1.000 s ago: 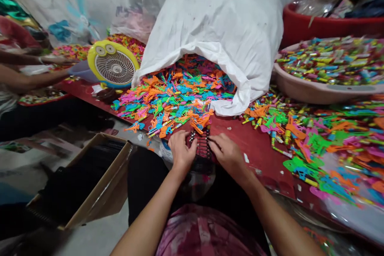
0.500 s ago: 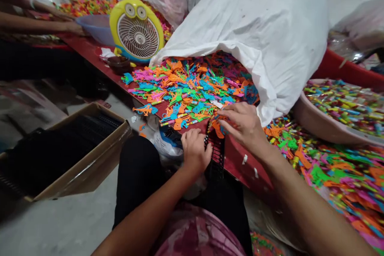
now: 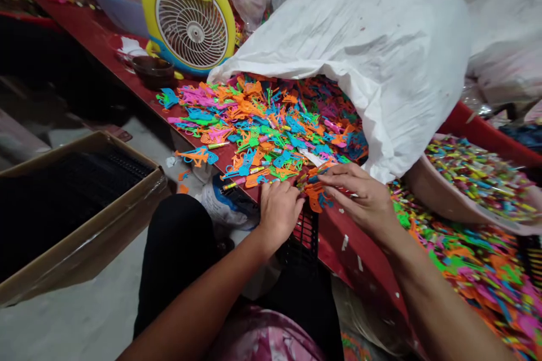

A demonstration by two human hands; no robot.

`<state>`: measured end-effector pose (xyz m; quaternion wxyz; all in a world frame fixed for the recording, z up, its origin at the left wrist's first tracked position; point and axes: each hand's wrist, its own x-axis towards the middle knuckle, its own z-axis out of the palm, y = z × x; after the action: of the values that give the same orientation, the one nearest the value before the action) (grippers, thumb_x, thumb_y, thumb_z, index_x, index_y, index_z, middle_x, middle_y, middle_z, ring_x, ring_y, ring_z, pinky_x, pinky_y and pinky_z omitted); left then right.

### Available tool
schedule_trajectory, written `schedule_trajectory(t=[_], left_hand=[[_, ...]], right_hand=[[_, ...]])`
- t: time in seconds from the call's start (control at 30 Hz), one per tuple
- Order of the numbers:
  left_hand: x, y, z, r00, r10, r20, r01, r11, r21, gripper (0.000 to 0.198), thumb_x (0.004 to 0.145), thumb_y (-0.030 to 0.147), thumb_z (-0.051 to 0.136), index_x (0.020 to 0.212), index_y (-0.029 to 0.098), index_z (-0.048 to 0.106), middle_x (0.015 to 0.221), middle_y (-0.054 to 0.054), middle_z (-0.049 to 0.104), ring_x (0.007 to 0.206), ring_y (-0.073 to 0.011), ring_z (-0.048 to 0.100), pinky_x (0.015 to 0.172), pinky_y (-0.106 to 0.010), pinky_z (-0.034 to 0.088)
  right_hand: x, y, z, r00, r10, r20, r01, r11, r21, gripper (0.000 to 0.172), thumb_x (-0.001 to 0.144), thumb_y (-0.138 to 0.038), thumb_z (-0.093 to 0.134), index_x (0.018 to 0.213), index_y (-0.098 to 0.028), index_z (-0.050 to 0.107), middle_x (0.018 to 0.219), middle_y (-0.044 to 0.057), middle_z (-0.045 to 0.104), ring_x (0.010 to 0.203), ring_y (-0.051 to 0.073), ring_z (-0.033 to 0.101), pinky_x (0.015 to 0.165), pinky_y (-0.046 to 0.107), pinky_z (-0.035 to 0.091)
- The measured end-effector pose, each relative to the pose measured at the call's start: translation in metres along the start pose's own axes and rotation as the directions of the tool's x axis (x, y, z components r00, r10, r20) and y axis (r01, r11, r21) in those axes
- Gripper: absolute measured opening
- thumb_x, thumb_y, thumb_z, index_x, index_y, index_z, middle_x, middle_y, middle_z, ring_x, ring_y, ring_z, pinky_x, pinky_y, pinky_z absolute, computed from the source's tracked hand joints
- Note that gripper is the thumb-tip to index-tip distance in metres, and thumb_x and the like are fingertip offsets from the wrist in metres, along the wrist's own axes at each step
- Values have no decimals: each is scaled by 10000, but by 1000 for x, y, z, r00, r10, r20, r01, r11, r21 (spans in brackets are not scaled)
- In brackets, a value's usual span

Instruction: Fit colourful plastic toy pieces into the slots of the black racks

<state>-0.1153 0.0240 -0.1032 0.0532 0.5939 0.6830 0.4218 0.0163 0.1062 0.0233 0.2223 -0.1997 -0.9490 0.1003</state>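
My left hand (image 3: 278,211) is closed, gripping the top edge of a black plastic grid piece (image 3: 305,232) at the near edge of the red table (image 3: 105,53). My right hand (image 3: 361,197) pinches small orange and blue plastic toy pieces (image 3: 315,194) just beyond that grid. A pile of bright plastic toy pieces (image 3: 262,124) in orange, blue, green and pink spills from a big white sack (image 3: 372,51) right in front of both hands.
A yellow desk fan (image 3: 189,17) and a small dark bowl (image 3: 153,70) stand at the back left. An open cardboard box (image 3: 76,203) of black pieces sits on the floor at left. A pink basin (image 3: 444,192) of coloured bits is at right.
My right hand left the black grid and reached into the toy pile, pinching pieces there. My left hand stayed on the grid. The view swung left and closer.
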Motion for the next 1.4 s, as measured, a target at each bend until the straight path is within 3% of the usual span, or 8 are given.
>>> schedule_trajectory(t=[0.13,0.33,0.5,0.7,0.97,1.07,1.2,1.4], left_hand=[[1,2,7,995,104,-1,-103,989,108,81,908,213,553,852,200,609,900,-67,648,892,-234,582,818,-400,402],[-3,7,13,998,59,-19,-55,987,151,43,880,191,567,842,203,584,872,-66,638,884,-242,582,788,-392,414],[-5,6,15,998,-18,-59,24,994,108,62,908,239,558,858,214,585,862,-59,641,859,-229,586,772,-370,419],[-14,5,11,995,-86,-51,87,996,10,146,847,294,628,955,198,605,944,-75,661,947,-257,605,822,-385,443],[-12,-3,21,995,98,30,-102,984,148,295,865,424,542,1062,222,632,1093,-97,702,1023,-326,601,847,-446,437],[-6,-1,27,987,139,77,-148,982,120,319,875,459,518,1056,229,646,1111,-100,702,1034,-327,602,848,-447,451],[6,-3,36,977,162,136,-172,983,66,323,871,467,537,1056,238,671,1127,-94,702,1065,-314,603,912,-460,457],[29,-10,38,936,259,239,-245,965,-90,291,856,404,606,1085,246,690,1157,-74,697,1090,-264,617,970,-433,469]], right_hand=[[-1,1,4,1000,-6,-1,6,1000,22,200,937,-281,585,1065,-254,735,1001,71,691,957,201,663,831,374,557],[-5,-4,4,997,-32,-66,32,999,-8,224,951,-266,553,1090,-246,729,1017,84,686,988,214,643,870,397,531],[-47,-12,-5,968,84,-237,-91,996,-21,369,950,-245,547,1311,-278,613,1258,101,615,1183,243,572,1009,445,464],[-147,11,2,834,358,-420,-411,911,-41,312,952,-258,532,1247,-244,633,1156,91,642,1078,228,605,944,415,481],[-254,87,-46,559,672,-486,-826,506,-249,257,899,-272,494,988,-161,708,899,76,647,856,211,592,752,313,448],[-261,98,-57,504,728,-465,-861,380,-338,268,910,-298,480,973,-162,703,931,87,665,880,206,591,732,287,407],[-243,99,-57,361,833,-419,-897,188,-399,395,936,-500,469,930,-167,680,914,101,698,816,208,622,647,283,351],[-220,103,-55,236,938,-253,-887,102,-451,332,924,-428,480,986,-173,684,929,119,722,823,238,653,575,292,289]])
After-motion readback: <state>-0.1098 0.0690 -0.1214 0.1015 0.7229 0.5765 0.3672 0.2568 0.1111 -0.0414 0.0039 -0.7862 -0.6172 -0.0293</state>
